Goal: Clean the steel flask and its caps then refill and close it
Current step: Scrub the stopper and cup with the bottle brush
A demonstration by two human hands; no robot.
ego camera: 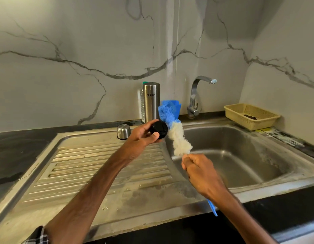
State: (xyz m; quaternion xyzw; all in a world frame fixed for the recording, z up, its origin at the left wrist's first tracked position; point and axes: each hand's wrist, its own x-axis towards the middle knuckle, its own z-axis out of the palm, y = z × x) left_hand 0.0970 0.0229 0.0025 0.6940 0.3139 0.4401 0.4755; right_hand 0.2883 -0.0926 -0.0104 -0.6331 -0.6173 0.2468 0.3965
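1. Black cap (159, 132): pinched in the left hand (144, 137) over the draining board (92, 161), with the brush (177, 138) bristles against its edge. Scrubbing appears to be under way.
2. Right hand (198, 171): curled round the brush handle.
3. Steel flask (151, 102): upright at the back of the surface, uncapped. Whether it is washed, I cannot tell.
4. Steel cap (123, 131): mouth down near the flask.
5. Tap (196, 95): no water visible. Refilling and closing are likely outstanding.

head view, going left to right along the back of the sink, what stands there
steel cap → steel flask → tap → yellow basket
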